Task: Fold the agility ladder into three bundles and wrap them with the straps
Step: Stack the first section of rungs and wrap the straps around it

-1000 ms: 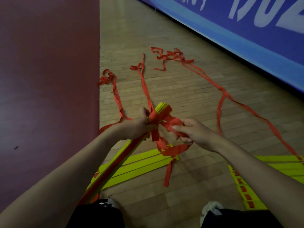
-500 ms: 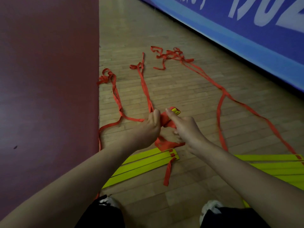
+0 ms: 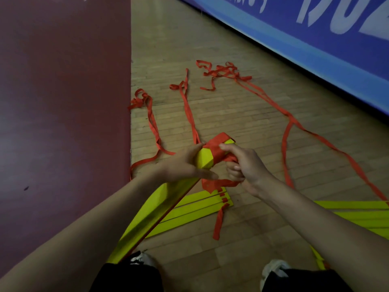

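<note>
Held bundle (image 3: 205, 160) of yellow rungs is raised off the wooden floor (image 3: 242, 114). It is angled from near left up to its far end at centre frame, right between both hands. Left hand (image 3: 183, 165) is closed round it just short of that end, with the thumb laid on the upper face and the fingers (image 3: 208, 175) wrapped beneath, showing at the right side. Red strap (image 3: 219, 150) is wound over the far end. Right hand (image 3: 251, 165) is clamped on it, one digit pressed on the wrap and the other fingers (image 3: 233, 172) curled tight round the bunched slack below. Second bundle (image 3: 200, 207) is laid flat on the floor under the hands, partly covered by the held one. A red tail (image 3: 219, 224) is seen at its right end; its attachment cannot be told. Third bundle (image 3: 357, 211) is at near right, cut off by the frame edge and partly covered by the right forearm (image 3: 315, 218). Loose straps (image 3: 189, 114) are trailed to the far side, tangled at their ends. The number of wraps cannot be made out. Near end of the held bundle is hidden behind the left forearm (image 3: 105, 218).
</note>
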Tool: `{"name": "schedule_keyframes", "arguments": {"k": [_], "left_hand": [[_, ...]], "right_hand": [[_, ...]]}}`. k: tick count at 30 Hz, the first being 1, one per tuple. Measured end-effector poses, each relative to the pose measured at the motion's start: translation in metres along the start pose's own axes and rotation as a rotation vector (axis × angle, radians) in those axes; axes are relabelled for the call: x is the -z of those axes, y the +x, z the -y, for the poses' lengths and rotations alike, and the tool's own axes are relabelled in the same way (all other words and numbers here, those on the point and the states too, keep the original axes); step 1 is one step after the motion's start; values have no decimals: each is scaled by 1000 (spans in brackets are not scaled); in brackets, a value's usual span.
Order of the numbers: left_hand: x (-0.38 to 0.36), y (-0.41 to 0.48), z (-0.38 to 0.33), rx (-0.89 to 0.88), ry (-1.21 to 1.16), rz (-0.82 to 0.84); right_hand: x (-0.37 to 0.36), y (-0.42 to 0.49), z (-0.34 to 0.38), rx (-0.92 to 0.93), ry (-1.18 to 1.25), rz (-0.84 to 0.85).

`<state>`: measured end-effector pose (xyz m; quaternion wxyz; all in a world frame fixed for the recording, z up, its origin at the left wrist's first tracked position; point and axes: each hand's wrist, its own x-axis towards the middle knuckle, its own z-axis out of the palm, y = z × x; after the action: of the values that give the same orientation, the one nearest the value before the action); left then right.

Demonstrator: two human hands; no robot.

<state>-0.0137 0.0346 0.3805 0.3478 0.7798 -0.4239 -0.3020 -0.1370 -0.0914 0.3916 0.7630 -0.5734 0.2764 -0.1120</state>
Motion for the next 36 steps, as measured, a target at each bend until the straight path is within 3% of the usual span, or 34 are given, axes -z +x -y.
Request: {"name": "schedule_keyframes", "arguments": {"k": [3, 5, 8, 9, 11, 13, 18, 24, 30, 36], "left_hand": [[4, -2, 0, 127, -403, 199], [5, 8, 12, 211, -490, 196], [8, 44, 86, 206, -632, 403], [8, 32, 77, 198, -648, 449], [16, -5, 26, 231, -680, 384], [15, -13, 14, 185, -798, 504], [13, -15, 12, 204, -728, 336], [23, -16, 10, 163, -724, 351], [27, -18, 2, 151, -681, 365], [27, -18, 6, 129, -666, 319]], "right_hand": [[4, 0, 2, 0, 46, 77], [5, -1, 5, 5, 59, 104], [10, 1, 9, 9, 97, 115], [12, 1, 10, 11, 110, 121], [15, 2, 12, 12, 123, 138], [19, 3, 11, 12, 102, 148], [28, 6, 11, 69, -309, 192], [50, 9, 3, 95, -447, 302], [44, 3, 3, 158, -428, 374], [36, 2, -1, 132, -314, 315]]}}
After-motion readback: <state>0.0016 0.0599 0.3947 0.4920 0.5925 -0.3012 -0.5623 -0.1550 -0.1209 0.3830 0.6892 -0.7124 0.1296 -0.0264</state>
